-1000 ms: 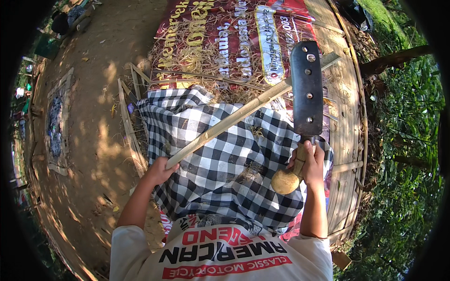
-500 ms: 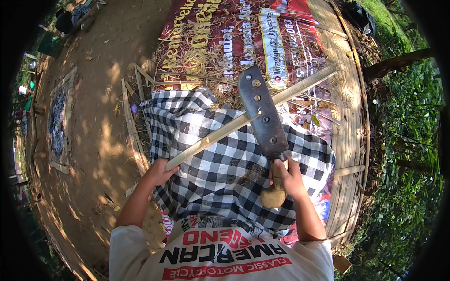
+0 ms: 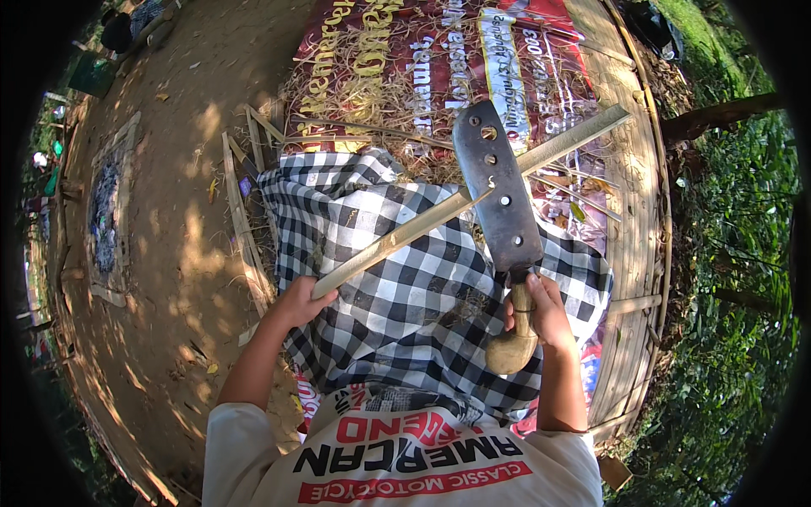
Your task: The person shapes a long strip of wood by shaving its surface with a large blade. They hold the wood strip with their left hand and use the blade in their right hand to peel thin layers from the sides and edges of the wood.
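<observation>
1. Head view: grips a long, pale wooden strip [image 3: 397, 241] in the left hand [image 3: 301, 302], with fingers closed around the near end. Looks slender, flat-faced and fairly straight.
2. Grips a broad, dark knife [image 3: 517, 221] in the right hand [image 3: 547, 311], with fingers wrapped around the pale handle [image 3: 523, 328] just below the blade. Has a rounded far corner, round holes down the blade, and a bulbous butt bending leftward, nearer the person than the hand.
3. Shows large black and red lettering, plus a red band with white letters, upside down on the white shirt [image 3: 405, 482] behind both hands. Shows yellow and white lettering, running sideways, on the dark red banner [image 3: 435, 42] well ahead of both hands, partly hidden under curly shavings [image 3: 359, 95].
4. Points the strip diagonally ahead and rightward from the left hand, with the far end ahead of the right hand and slightly to its right.
5. Points the knife ahead of the right hand, leaning leftward, with the blade crossing over the strip. Cannot tell whether touching.
6. Drapes a black-and-white checked cloth [image 3: 405, 304] between and beneath both hands.
</observation>
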The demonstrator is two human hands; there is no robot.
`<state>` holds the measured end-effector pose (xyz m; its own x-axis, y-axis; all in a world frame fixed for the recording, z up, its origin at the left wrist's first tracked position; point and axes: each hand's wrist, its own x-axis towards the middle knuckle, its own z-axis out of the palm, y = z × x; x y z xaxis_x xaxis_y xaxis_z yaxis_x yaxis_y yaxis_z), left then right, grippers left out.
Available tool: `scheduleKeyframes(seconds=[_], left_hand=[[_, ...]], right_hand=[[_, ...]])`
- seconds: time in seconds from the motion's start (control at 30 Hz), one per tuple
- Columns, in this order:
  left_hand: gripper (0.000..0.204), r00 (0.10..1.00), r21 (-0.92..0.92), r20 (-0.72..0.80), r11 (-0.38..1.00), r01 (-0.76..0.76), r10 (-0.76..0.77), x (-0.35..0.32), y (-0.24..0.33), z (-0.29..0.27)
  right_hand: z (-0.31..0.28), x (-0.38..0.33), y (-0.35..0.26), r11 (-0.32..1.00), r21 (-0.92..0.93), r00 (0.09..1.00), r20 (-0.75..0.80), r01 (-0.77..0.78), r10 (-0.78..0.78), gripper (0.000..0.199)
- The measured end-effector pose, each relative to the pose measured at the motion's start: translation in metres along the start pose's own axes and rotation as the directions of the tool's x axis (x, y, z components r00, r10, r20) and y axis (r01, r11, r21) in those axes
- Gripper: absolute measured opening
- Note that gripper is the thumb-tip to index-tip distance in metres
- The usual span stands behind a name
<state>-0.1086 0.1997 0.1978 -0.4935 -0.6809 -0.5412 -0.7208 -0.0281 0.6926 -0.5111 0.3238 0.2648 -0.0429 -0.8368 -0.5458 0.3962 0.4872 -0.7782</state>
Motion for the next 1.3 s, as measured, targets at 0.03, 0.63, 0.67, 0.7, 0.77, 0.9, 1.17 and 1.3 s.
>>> scheduleKeyframes(seconds=[0.03,0.63,0.67,0.7,0.77,0.9,1.17,1.3], left_hand=[[0.040,1.000,0.004,0.009,1.000,0.011,-0.011,0.000,0.000,-0.001],[0.044,1.000,0.047,0.022,0.999,-0.006,0.005,0.001,-0.007,-0.005],[0.044,1.000,0.032,0.008,0.999,-0.009,0.009,0.000,-0.010,-0.003],[0.044,1.000,0.013,0.000,1.000,-0.018,0.018,0.001,-0.011,-0.001],[0.044,0.999,-0.002,-0.006,0.999,-0.033,0.033,0.003,-0.013,0.001],[0.042,1.000,0.040,-0.010,0.999,-0.019,0.020,0.001,-0.004,-0.001],[0.037,1.000,0.073,-0.008,0.997,0.025,-0.025,0.000,-0.010,-0.001],[0.037,1.000,0.040,0.002,0.999,0.029,-0.029,-0.004,0.004,-0.006]], right_hand=[[-0.002,-0.001,0.002,1.000,0.005,1.000,0.011,-0.004,0.004,0.037],[-0.002,-0.012,-0.007,0.971,-0.207,0.982,-0.113,0.123,-0.149,0.033],[0.000,-0.014,-0.015,0.950,-0.252,0.961,-0.158,0.185,-0.228,0.030],[-0.003,-0.017,-0.022,0.954,-0.217,0.946,-0.203,0.208,-0.252,0.030],[-0.011,-0.017,-0.030,0.933,-0.264,0.905,-0.284,0.244,-0.317,0.033],[-0.009,-0.012,-0.006,0.962,-0.234,0.963,-0.191,0.144,-0.190,0.032],[0.006,-0.015,0.013,0.999,-0.001,0.998,0.050,-0.043,0.043,0.033],[0.000,-0.011,0.024,0.995,0.091,0.992,0.118,-0.050,0.039,0.040]])
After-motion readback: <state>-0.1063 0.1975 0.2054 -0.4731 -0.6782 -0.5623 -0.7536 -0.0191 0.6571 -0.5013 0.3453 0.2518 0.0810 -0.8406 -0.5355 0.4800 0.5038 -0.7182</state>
